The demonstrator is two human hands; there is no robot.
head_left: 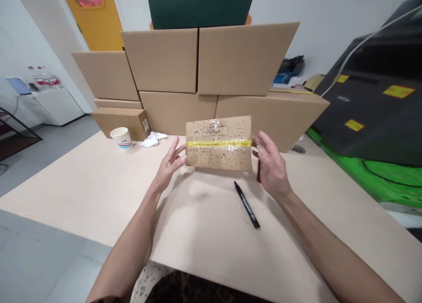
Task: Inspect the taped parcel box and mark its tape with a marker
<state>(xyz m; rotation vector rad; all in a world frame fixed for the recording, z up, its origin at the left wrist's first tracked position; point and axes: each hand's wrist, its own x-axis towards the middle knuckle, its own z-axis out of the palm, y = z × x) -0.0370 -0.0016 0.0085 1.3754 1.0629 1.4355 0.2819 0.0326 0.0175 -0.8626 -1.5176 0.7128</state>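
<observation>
A small box [218, 143] (taped with a yellow strip) is held upright over the table [82, 184], pressed between the open left hand [169, 162] and right hand [270, 164], taped face kept readable; a marker [247, 204] lies near.

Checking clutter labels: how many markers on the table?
1. The marker lies on the table in front of the small box, near the right hand. The box could hide others.

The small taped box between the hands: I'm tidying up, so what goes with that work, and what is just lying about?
In hand:
small taped box
left hand
right hand
black marker

Lying about:
paper cup
crumpled tissue
stacked cartons
</observation>
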